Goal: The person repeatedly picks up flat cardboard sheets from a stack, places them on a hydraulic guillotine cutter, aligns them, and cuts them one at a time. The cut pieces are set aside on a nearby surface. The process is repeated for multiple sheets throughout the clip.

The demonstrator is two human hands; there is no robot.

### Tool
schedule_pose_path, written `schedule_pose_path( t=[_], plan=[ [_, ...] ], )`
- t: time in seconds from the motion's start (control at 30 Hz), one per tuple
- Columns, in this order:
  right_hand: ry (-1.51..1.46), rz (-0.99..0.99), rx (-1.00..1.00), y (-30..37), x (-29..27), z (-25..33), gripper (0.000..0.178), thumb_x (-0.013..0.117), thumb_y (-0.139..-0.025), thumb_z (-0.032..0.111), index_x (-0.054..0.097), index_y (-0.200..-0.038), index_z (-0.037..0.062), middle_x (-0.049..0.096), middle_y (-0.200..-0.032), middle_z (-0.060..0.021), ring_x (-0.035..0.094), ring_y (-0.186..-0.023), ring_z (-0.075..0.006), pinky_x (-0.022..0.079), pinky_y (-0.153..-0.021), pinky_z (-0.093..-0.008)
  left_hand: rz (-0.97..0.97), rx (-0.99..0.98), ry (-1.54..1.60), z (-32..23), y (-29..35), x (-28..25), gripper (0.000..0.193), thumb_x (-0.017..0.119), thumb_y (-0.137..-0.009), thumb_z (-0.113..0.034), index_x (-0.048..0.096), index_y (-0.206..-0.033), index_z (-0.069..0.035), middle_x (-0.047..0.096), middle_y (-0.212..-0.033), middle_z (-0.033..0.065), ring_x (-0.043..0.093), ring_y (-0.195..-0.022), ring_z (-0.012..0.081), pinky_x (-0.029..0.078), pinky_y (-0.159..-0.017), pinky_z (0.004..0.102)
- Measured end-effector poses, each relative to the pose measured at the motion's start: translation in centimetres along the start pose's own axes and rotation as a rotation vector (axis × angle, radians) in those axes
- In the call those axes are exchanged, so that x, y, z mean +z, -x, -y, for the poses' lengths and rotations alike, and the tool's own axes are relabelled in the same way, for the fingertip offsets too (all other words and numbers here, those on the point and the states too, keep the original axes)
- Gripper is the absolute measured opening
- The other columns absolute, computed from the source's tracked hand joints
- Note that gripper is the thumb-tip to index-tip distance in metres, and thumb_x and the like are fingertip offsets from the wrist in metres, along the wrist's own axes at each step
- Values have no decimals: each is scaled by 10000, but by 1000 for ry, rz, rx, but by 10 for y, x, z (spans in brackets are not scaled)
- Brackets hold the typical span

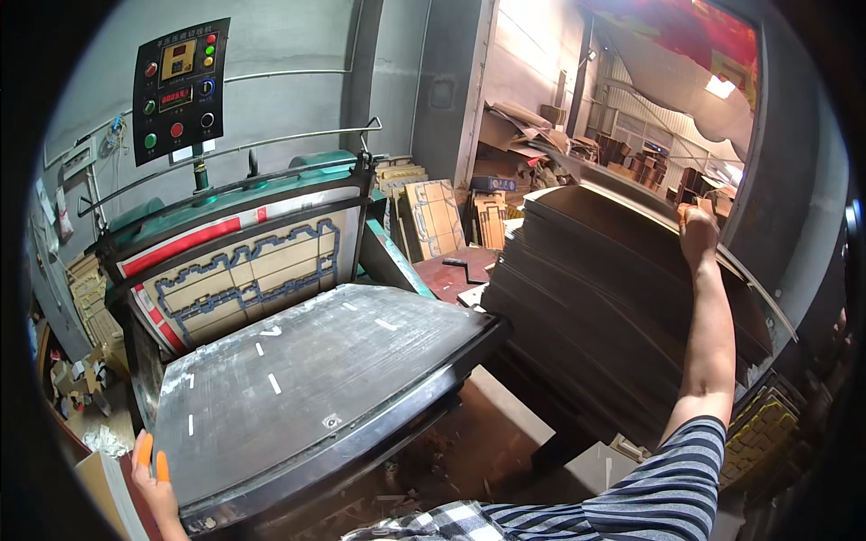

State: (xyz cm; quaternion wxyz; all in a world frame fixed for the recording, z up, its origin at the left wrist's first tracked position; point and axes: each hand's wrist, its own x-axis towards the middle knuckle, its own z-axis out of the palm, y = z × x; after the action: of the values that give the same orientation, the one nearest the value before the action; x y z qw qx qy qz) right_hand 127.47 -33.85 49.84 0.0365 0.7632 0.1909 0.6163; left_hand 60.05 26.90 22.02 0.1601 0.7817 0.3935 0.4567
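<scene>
My right hand (699, 233) reaches far out to the right, its fingers closed on the edge of a cardboard sheet (631, 187) at the top of a tall stack of dark brown sheets (586, 298). The held edge appears raised above the stack. At the lower left, my left hand (155, 482) has its fingers stretched and apart, with orange finger covers on two of them. It is beside the near left corner of a grey metal press plate (307, 397), and I cannot tell whether it touches. Behind the plate stands a cutting die (248, 275) with dark blue outlines, mounted on the machine's upright face.
A control panel (180, 90) with coloured buttons rises above the green press. A bent metal rail (271, 138) spans its top. Flat die boards (433, 216) lean against the back wall. Cardboard scraps (86, 379) lie at far left; pale board edges (104, 491) are beside my left hand.
</scene>
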Motion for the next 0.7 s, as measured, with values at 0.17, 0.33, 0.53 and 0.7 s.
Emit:
schedule_pose_path(
  t=[0.17,0.33,0.53,0.7],
  plan=[
    [116,-242,-208,-58,-108,97,120,645,-881,213,626,-907,98,680,-854,-96,669,-726,-285,536,-614,-361,-24,219,24,-39,-2,-12,299,607,-872,-15,607,-1164,52,582,-1272,173,557,-1172,289,403,-1011,365],
    [-515,-211,-419,-16,-196,232,215,662,-835,14,613,-1038,66,676,-1031,-153,685,-904,-297,574,-744,-355,-185,298,93,-76,6,-26,337,645,-864,-14,604,-1195,36,580,-1283,174,565,-1173,285,406,-1019,351],
    [-892,159,-716,83,-193,375,322,580,-849,59,601,-1165,1,583,-1233,-191,571,-1165,-322,507,-926,-434,-510,337,194,-91,18,-28,525,625,-867,-60,452,-1355,26,460,-1405,202,406,-1331,333,323,-1090,415],
    [-1104,427,-863,141,-143,523,293,518,-895,124,608,-1142,-5,627,-1116,-191,605,-1034,-361,498,-870,-410,-122,213,-223,-47,36,-10,490,651,-855,-140,510,-1310,-24,488,-1390,142,385,-1333,375,258,-1111,479]
  ],
)
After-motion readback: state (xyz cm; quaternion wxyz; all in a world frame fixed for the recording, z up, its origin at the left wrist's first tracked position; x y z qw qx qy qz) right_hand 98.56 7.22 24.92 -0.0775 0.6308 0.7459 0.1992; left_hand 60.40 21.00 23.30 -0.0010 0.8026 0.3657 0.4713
